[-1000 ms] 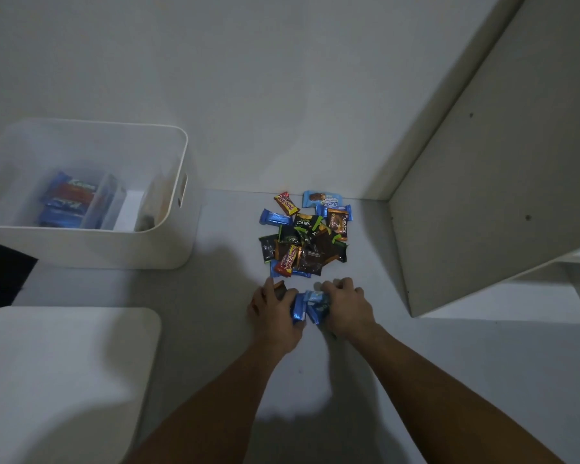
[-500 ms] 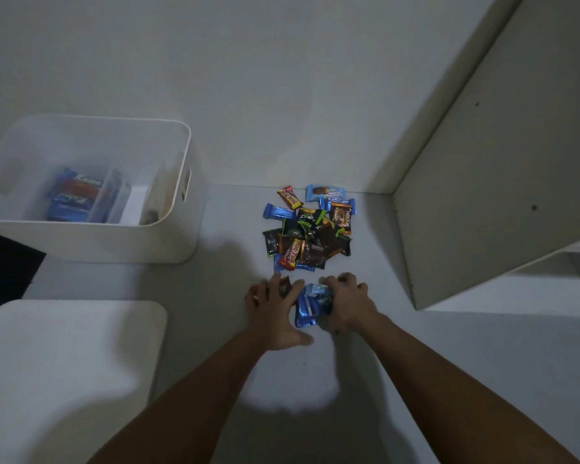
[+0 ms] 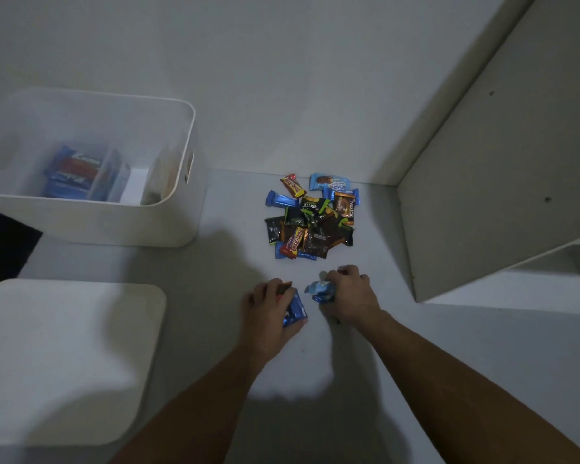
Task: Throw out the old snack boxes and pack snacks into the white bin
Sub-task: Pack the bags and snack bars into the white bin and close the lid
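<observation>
A pile of wrapped snacks (image 3: 310,217) lies on the white surface near the back wall. Just in front of it, my left hand (image 3: 268,311) is closed on a few wrappers, a blue wrapper (image 3: 295,309) sticking out by the thumb. My right hand (image 3: 352,298) grips a bunch of light blue snack packets (image 3: 320,289). The two hands are a short gap apart. The white bin (image 3: 168,226) stands at the left, with several blue and red snack bars (image 3: 72,172) inside.
A white lid (image 3: 61,356) lies at the lower left, in front of the bin. An open white cabinet door (image 3: 503,182) slants in on the right, with shelves behind it. A wall closes the back.
My hands were pressed together over one clump of blue packets. They have drawn apart, each keeping some wrappers, and pulled slightly back from the pile.
</observation>
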A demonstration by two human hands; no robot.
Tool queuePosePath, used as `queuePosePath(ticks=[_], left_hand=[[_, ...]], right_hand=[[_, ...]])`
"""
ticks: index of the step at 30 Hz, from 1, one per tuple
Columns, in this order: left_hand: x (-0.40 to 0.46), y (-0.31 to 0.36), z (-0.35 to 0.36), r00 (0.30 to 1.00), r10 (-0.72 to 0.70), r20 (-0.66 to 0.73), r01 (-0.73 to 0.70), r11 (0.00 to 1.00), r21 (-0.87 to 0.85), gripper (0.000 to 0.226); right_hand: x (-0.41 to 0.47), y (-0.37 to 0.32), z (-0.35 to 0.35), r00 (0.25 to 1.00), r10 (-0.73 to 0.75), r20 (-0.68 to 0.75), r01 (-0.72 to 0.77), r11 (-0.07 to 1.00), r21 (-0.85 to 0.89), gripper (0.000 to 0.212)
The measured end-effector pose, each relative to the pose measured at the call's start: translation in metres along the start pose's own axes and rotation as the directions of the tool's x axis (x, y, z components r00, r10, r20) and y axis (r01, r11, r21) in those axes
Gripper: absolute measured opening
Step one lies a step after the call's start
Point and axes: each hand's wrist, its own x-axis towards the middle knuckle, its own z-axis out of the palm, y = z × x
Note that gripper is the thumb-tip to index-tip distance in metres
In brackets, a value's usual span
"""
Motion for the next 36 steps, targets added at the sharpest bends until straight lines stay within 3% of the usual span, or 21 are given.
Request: queuePosePath(ticks=[5,10,14,17,21,26,36], left_hand=[[0.005,0.002,-0.007,0.999,0.018,-0.032,-0.021,0.994,-0.103,0.060],[0.007,-0.005,-0.021,0.997,-0.051,-0.053,0.035,0.963,-0.267,0.062],[0.011,-0.012,-0.046,0.991,-0.029,-0.133,-0.006,0.966,-0.258,0.060],[0.024,-0.021,-0.074,0.949,0.040,-0.313,-0.116,0.966,-0.230,0.050],[0.044,-0.025,-0.139,0.952,0.015,-0.305,-0.092,0.967,-0.237,0.051],[0.063,-0.044,-0.219,0.915,0.044,-0.400,-0.137,0.969,-0.206,0.053],[0.065,-0.149,-0.299,0.898,-0.194,-0.394,0.087,0.958,-0.273,0.051]], right_hand=[[0.001,0.002,0.002,0.999,-0.006,-0.041,0.007,1.000,0.019,0.060],[-0.001,-0.001,-0.002,0.998,0.002,-0.060,0.002,0.997,0.075,0.061],[-0.002,-0.014,-0.024,0.993,-0.020,-0.116,0.035,0.991,0.133,0.052],[0.001,-0.033,-0.056,0.981,-0.066,-0.184,0.095,0.984,0.154,0.048],[0.008,-0.075,-0.105,0.954,-0.127,-0.271,0.175,0.972,0.158,0.048],[0.012,-0.134,-0.163,0.900,-0.203,-0.386,0.279,0.948,0.151,0.048],[0.020,-0.259,-0.214,0.852,-0.325,-0.411,0.403,0.907,0.119,0.040]])
